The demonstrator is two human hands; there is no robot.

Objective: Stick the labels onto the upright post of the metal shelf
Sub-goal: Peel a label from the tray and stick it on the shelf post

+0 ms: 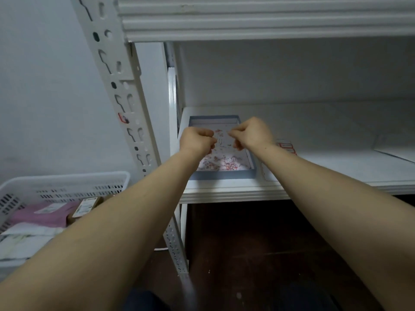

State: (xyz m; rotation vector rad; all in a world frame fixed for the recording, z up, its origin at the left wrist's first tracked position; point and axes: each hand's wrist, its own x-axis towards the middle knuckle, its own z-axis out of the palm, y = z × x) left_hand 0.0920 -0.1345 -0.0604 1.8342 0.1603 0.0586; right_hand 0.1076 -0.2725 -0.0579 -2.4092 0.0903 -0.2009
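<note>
The white perforated upright post of the metal shelf rises at the left, with a small red-edged label stuck on it. My left hand and my right hand hover close together over a shallow blue-rimmed box on the shelf board. Between them they pinch a small pale label strip with red print, fingers curled on its two ends. Red and white paper scraps litter the bottom of the box. A sheet of red-bordered labels lies on the board right of the box, partly hidden by my right forearm.
A white plastic basket with a pink parcel and other packets stands on the floor at the left, below the post. The white shelf board stretches to the right, and another shelf level hangs overhead. Dark floor lies beneath.
</note>
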